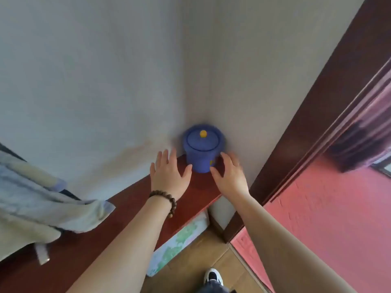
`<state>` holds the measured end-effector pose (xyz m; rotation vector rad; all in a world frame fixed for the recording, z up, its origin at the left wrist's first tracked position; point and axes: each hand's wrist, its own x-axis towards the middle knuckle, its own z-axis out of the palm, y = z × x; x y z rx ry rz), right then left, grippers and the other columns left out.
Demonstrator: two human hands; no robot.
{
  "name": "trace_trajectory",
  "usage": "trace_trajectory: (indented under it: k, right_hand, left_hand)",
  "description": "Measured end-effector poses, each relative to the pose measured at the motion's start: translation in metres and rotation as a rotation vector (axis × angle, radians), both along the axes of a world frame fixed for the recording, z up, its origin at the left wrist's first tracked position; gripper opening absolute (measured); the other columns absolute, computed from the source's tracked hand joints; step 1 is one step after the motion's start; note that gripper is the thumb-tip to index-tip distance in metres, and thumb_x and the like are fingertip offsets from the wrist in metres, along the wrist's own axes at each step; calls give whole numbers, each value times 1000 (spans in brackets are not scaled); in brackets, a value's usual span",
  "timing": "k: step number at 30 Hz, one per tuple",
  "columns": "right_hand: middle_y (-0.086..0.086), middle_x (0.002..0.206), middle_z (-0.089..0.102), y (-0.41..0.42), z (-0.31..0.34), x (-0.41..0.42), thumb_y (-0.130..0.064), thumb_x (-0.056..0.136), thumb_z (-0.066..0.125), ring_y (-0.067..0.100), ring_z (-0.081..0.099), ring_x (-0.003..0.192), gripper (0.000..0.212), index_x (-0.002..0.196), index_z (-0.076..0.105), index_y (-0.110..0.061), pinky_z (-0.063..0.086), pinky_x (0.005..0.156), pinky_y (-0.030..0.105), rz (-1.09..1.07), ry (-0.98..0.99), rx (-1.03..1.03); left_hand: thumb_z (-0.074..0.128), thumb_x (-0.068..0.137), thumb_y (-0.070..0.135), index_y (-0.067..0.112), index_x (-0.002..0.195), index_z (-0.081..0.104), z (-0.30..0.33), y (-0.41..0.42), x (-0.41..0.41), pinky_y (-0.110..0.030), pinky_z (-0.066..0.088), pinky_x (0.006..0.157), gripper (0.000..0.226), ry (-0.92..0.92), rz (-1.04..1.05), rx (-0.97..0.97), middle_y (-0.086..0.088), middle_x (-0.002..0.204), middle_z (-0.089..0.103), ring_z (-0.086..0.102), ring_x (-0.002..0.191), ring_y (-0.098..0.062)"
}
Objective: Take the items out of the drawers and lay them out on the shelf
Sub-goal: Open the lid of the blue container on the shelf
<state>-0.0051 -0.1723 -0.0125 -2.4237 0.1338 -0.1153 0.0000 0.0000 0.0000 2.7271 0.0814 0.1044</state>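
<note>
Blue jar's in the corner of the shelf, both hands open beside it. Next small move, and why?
Probably draw both hands back from the blue jar. It stands upright, lid on, in the corner of the red-brown shelf. The left hand and right hand flank it with straight fingers, gripping nothing, so it looks placed.

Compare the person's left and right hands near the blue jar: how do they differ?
The left hand wears a dark bead bracelet at the wrist; the right hand has a bare wrist. The left hand is left of the blue jar, the right hand to its right. Both are open with fingers spread, above the red-brown shelf, neither gripping the jar.
</note>
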Motion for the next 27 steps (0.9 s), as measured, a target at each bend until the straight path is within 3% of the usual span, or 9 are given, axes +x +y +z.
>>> trace_trajectory:
  k: [4, 7, 13, 16, 20, 27]
  right_hand:
    - [6, 159, 17, -13, -3, 34, -39, 90, 59, 24, 18, 145, 73, 148, 25, -13, 25, 115, 38, 61, 59, 44]
    - [4, 160, 11, -14, -8, 54, -41, 88, 62, 21, 12, 147, 83, 151, 16, -14, 21, 115, 32, 118, 82, 56]
    - [8, 154, 23, -15, -13, 80, -37, 75, 77, 21, 24, 142, 100, 150, 18, -7, 29, 115, 38, 115, 95, 201]
    - [8, 155, 18, -16, -12, 88, -33, 73, 80, 19, 23, 142, 106, 150, 13, -4, 22, 113, 23, 129, 132, 238]
    - [7, 154, 19, -17, -16, 95, -33, 71, 81, 19, 25, 141, 108, 150, 13, -5, 27, 113, 26, 136, 145, 247]
    - [6, 154, 18, -13, -20, 96, -35, 72, 80, 17, 30, 139, 104, 149, 16, -5, 27, 100, 14, 132, 118, 197]
  left_hand:
    - [48, 92, 48, 12, 147, 27, 0, -17, 30, -43, 20, 117, 69, -2, 20, -67, -10, 156, 26, 15, 147, -25]
    - [56, 89, 42, 11, 140, 40, -2, -27, 59, -41, 33, 111, 61, -34, -32, -137, -12, 144, 42, 34, 137, -29]
    - [56, 92, 34, 12, 141, 40, 1, -48, 109, -37, 35, 109, 55, 28, -174, -183, -7, 145, 41, 39, 132, -26]
    - [55, 93, 30, 11, 135, 46, -3, -54, 124, -40, 39, 105, 48, 42, -191, -182, -8, 138, 49, 45, 126, -26]
    - [55, 93, 27, 7, 115, 60, -8, -58, 130, -42, 46, 91, 30, -5, -161, -217, -10, 115, 64, 57, 107, -28]
    - [59, 90, 22, 9, 100, 63, -2, -50, 121, -36, 47, 82, 17, -125, -76, -353, -5, 100, 65, 57, 95, -24]
